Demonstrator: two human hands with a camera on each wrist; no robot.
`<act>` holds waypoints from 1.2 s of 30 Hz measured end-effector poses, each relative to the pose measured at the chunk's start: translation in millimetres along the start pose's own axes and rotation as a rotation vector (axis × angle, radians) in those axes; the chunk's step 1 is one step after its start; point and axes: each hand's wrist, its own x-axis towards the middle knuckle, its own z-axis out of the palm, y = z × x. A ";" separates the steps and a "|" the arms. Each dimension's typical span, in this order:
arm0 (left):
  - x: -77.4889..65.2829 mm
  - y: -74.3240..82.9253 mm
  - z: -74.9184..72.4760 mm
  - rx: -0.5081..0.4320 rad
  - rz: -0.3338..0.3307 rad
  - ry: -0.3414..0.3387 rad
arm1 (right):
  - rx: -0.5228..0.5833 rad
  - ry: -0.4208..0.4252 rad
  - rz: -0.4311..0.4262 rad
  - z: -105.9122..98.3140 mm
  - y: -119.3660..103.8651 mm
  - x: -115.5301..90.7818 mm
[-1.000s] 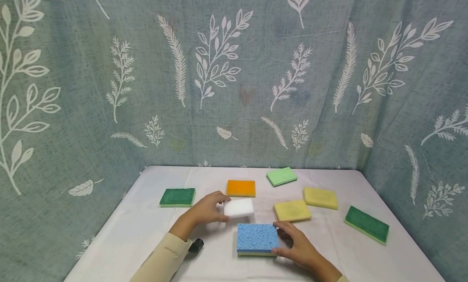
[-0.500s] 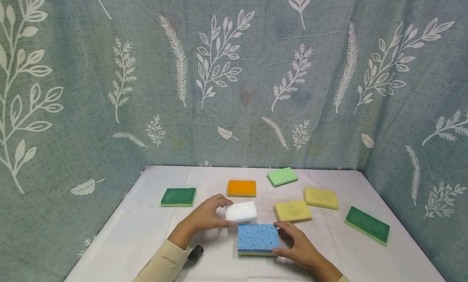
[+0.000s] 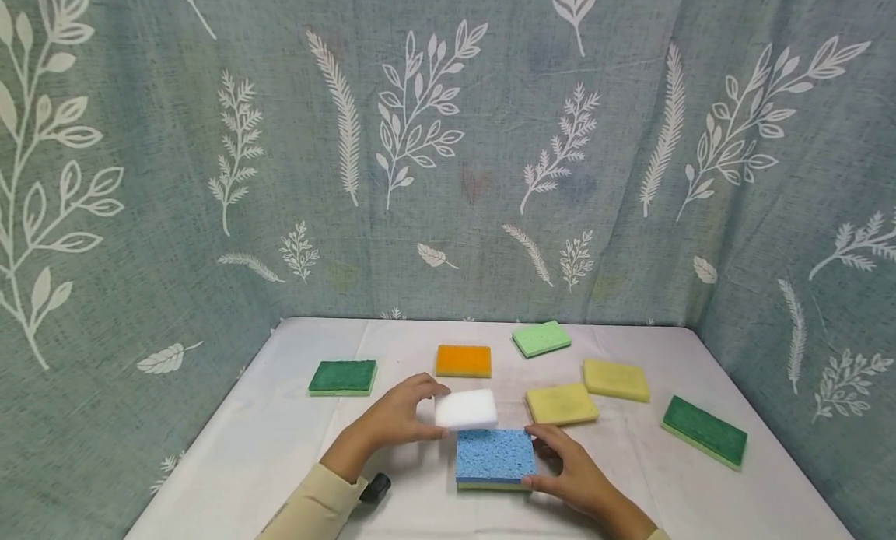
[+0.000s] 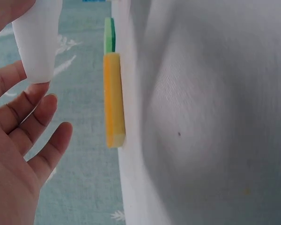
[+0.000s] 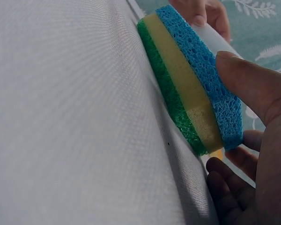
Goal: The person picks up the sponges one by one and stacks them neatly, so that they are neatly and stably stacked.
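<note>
My left hand (image 3: pixel 392 415) pinches a white sponge (image 3: pixel 466 410) by its left end, thumb below and fingers above. In the left wrist view the white sponge (image 4: pixel 36 44) is raised off the table, the other fingers spread. Its near edge overlaps the far edge of a blue sponge (image 3: pixel 494 454) in the head view. That blue sponge lies flat on a yellow scrub sponge (image 5: pixel 182 84) with a green scouring underside. My right hand (image 3: pixel 577 474) holds the blue sponge at its right end, thumb at the near corner, fingers at the far one.
Behind lie an orange sponge (image 3: pixel 463 361) and a light green one (image 3: pixel 541 339). Two yellow sponges (image 3: pixel 561 404) are right of centre. Dark green scrub sponges lie at left (image 3: pixel 342 377) and right (image 3: pixel 704 433). A patterned curtain (image 3: pixel 462 151) encloses the white table (image 3: pixel 280 415).
My left hand has carried the white sponge to the right and toward me, up to the far edge of the blue sponge. The right hand and the stacked sponges have stayed put.
</note>
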 end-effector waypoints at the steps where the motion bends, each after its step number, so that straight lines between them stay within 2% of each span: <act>1: -0.2 1.2 0.1 0.002 0.007 -0.001 | 0.003 -0.001 0.003 -0.1 -0.2 0.0; 8: -0.8 10.0 0.2 0.016 0.034 -0.011 | 0.016 -0.012 0.029 -2.0 -2.7 1.8; 14: 1.2 13.9 5.1 0.039 0.083 -0.018 | 0.016 -0.017 0.059 -2.9 -3.8 2.3; 28: 4.9 25.3 19.9 0.062 0.071 -0.115 | 0.053 -0.019 0.075 -2.6 -5.0 0.6; 36: 5.7 31.2 26.9 0.062 0.079 -0.137 | 0.043 -0.011 0.078 -0.9 -3.1 0.4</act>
